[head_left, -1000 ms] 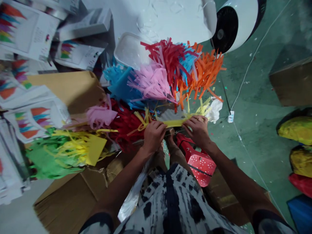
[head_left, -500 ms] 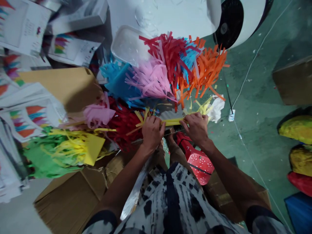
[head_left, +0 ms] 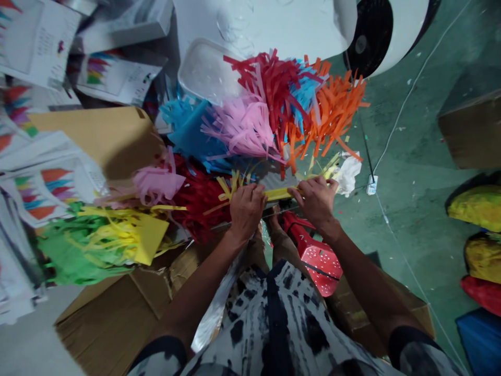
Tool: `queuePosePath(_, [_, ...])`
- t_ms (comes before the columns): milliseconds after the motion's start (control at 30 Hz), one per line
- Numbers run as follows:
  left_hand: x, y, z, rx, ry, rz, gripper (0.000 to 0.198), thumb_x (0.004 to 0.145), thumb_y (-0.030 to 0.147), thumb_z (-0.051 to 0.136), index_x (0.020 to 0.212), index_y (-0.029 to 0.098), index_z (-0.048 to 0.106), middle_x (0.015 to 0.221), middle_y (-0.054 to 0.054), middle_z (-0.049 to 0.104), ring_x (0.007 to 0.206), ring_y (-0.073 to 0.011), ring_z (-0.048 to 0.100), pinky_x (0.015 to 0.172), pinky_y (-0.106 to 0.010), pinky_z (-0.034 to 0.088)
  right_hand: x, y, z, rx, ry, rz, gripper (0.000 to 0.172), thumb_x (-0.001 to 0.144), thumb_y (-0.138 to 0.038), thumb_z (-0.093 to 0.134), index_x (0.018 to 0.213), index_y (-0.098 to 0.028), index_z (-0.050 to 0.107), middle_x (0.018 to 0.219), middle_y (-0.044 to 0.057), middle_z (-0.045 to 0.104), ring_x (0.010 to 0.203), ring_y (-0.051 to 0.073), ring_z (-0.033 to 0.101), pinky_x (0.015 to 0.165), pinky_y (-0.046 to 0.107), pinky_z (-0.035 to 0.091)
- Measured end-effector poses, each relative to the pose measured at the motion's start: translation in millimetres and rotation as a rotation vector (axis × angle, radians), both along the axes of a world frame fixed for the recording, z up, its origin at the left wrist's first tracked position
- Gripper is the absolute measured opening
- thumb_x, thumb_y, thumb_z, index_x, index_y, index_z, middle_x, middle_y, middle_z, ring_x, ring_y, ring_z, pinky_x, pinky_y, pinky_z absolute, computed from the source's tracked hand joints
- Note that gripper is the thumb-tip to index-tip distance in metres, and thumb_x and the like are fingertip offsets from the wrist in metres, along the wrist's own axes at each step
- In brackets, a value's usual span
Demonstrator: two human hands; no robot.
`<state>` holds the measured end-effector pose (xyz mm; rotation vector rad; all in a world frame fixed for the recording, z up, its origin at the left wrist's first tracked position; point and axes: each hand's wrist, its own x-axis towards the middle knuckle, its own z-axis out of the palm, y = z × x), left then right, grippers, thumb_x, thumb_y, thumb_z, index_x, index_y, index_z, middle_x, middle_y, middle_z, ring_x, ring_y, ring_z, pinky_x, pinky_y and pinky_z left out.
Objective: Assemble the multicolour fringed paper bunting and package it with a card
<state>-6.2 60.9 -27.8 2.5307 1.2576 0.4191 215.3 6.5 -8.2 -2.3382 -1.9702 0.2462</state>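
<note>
At the far left, white packs (head_left: 60, 193) with little flag pictures lie in a messy pile. Near them are green strips (head_left: 74, 253), and below those is a brown box (head_left: 113, 318). Next comes a bunch of yellow paper (head_left: 151, 243), touching the green strips. Pink strips (head_left: 158, 183) sit a bit higher up, just beside a heap of dark red strips (head_left: 201, 209). Blue paper (head_left: 191, 133) lies above the heap, and a see-through tub (head_left: 205, 68) is above that.

Then comes the person's left hand (head_left: 247, 209). Its grip is clamped on the left part of a yellow band (head_left: 276, 195), with the fingers bent over it. Thin yellow tails stick out past this hand. The band goes straight across, in front of the person, from one hand to the other. Pink fringe (head_left: 245, 128), then red fringe (head_left: 270, 78), lies above it.

The right hand (head_left: 318, 201) has its grip clamped on the right part of the band. A red stool (head_left: 321, 266) with white dots is below this hand. Orange fringe (head_left: 336, 115) is above it. A crumpled white thing (head_left: 348, 175) is just beside it, to the right. Farther right is the green floor (head_left: 415, 219).
</note>
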Motion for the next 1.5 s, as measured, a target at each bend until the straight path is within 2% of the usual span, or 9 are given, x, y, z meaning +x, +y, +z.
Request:
queuePosePath(100, [-3, -3, -3.9, 0.045, -0.025, -0.196, 0.037, 0.104, 0.023, 0.057, 0.140, 0.031, 0.064, 0.133, -0.007, 0.072, 0.128, -0.0262, 0.061, 0.111, -0.045, 0.042, 2, 2, 0.3, -0.006, -0.016, 0.002, 0.032, 0.104, -0.038, 0.057, 0.080, -0.019, 0.067, 0.079, 0.008, 0.073, 0.093, 0.028, 0.056, 0.093, 0.048, 0.026])
queuePosePath(200, [-2, -5, -3.4, 0.013, 0.001, -0.361, 0.036, 0.104, 0.021, 0.057, 0.137, 0.032, 0.066, 0.128, -0.002, 0.075, 0.127, -0.0222, 0.064, 0.114, -0.043, 0.043, -1, -5, 3.4, 0.083, -0.076, -0.028, 0.022, 0.103, -0.033, 0.056, 0.099, -0.018, 0.072, 0.095, 0.012, 0.077, 0.104, 0.032, 0.057, 0.096, 0.050, 0.027])
queuePosePath(400, [-1, -5, -0.9, 0.011, 0.043, -0.380, 0.034, 0.105, 0.023, 0.055, 0.136, 0.028, 0.067, 0.129, -0.004, 0.076, 0.126, -0.0230, 0.066, 0.119, -0.048, 0.043, -13, -41, 2.1, 0.185, 0.018, 0.217, 0.033, 0.101, -0.018, 0.057, 0.128, -0.028, 0.072, 0.130, 0.006, 0.077, 0.117, 0.028, 0.060, 0.107, 0.050, 0.025])
queuePosePath(533, [-26, 5, 3.9, -0.009, -0.030, -0.441, 0.036, 0.102, 0.017, 0.056, 0.136, 0.026, 0.066, 0.134, -0.004, 0.074, 0.132, -0.0236, 0.064, 0.126, -0.055, 0.037, -1, -51, -1.2, 0.165, 0.021, 0.195, 0.037, 0.099, -0.016, 0.058, 0.132, -0.026, 0.071, 0.133, 0.006, 0.075, 0.119, 0.029, 0.061, 0.107, 0.052, 0.024])
queuePosePath(700, [-48, 13, 26.4, 0.039, -0.119, -0.218, 0.025, 0.091, 0.014, 0.063, 0.108, 0.027, 0.076, 0.119, -0.003, 0.077, 0.134, -0.0284, 0.061, 0.127, -0.064, 0.031, 9, -40, 4.8, 0.158, 0.032, 0.197, 0.027, 0.098, -0.018, 0.060, 0.121, -0.024, 0.074, 0.125, 0.006, 0.079, 0.120, 0.031, 0.060, 0.106, 0.053, 0.023])
queuePosePath(800, [-27, 6, 32.2, 0.063, -0.100, -0.196, 0.022, 0.094, 0.016, 0.063, 0.110, 0.024, 0.075, 0.119, -0.007, 0.076, 0.125, -0.0275, 0.063, 0.116, -0.053, 0.048, 5, -30, 10.8, 0.149, 0.036, 0.188, 0.018, 0.098, -0.019, 0.059, 0.108, -0.023, 0.074, 0.115, 0.005, 0.080, 0.120, 0.030, 0.059, 0.105, 0.052, 0.023])
queuePosePath(1000, [18, 1, 11.6, -0.088, 0.034, -0.361, 0.017, 0.101, 0.018, 0.058, 0.114, 0.019, 0.070, 0.112, -0.011, 0.073, 0.102, -0.0248, 0.066, 0.089, -0.039, 0.055, 3, -25, 13.6, 0.114, 0.034, 0.177, 0.017, 0.097, -0.020, 0.059, 0.101, -0.024, 0.074, 0.108, 0.005, 0.080, 0.123, 0.030, 0.056, 0.106, 0.051, 0.020])
queuePosePath(1300, [13, 1, 3.7, -0.036, -0.036, -0.257, 0.014, 0.103, 0.020, 0.056, 0.110, 0.016, 0.068, 0.107, -0.011, 0.072, 0.100, -0.0242, 0.061, 0.088, -0.036, 0.051, 2, -17, -0.3, 0.129, 0.043, 0.184, 0.016, 0.101, -0.023, 0.060, 0.099, -0.027, 0.075, 0.105, 0.005, 0.078, 0.117, 0.028, 0.056, 0.107, 0.050, 0.021])
queuePosePath(1500, [8, 7, 5.1, -0.076, -0.008, -0.055, 0.020, 0.104, 0.032, 0.057, 0.096, 0.019, 0.069, 0.095, -0.009, 0.073, 0.096, -0.0262, 0.060, 0.085, -0.041, 0.046, 11, -3, 0.3, 0.064, 0.063, 0.136, 0.016, 0.101, -0.034, 0.063, 0.093, -0.021, 0.070, 0.093, 0.007, 0.073, 0.114, 0.031, 0.055, 0.113, 0.054, 0.019])
